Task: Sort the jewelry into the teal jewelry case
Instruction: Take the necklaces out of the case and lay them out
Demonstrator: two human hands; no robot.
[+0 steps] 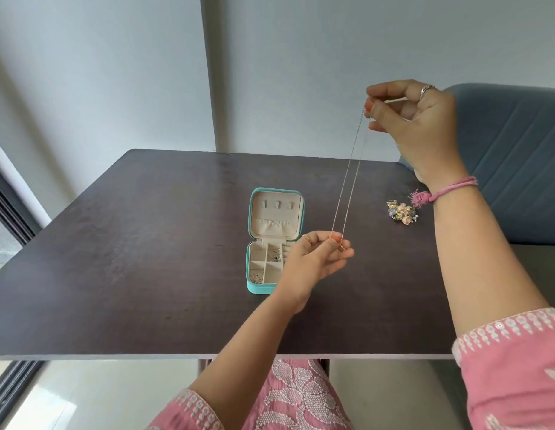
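Note:
The teal jewelry case (pixel 253 287) lies open in the middle of the dark table, its lid flat behind it. Small chains and earrings sit in several of its cream compartments. A thin chain necklace (pixel 350 178) hangs stretched between my hands. My right hand (pixel 412 119) pinches its upper end high above the table. My left hand (pixel 319 259) pinches the lower end with its small pendant, just right of the case. A pile of floral jewelry (pixel 402 212) lies on the table at the right.
The dark table (pixel 130 259) has a front edge close to my lap. A blue-grey upholstered chair (pixel 518 150) stands beyond the table's right side. Grey walls rise behind, and a dark window frame (pixel 9 212) runs along the left.

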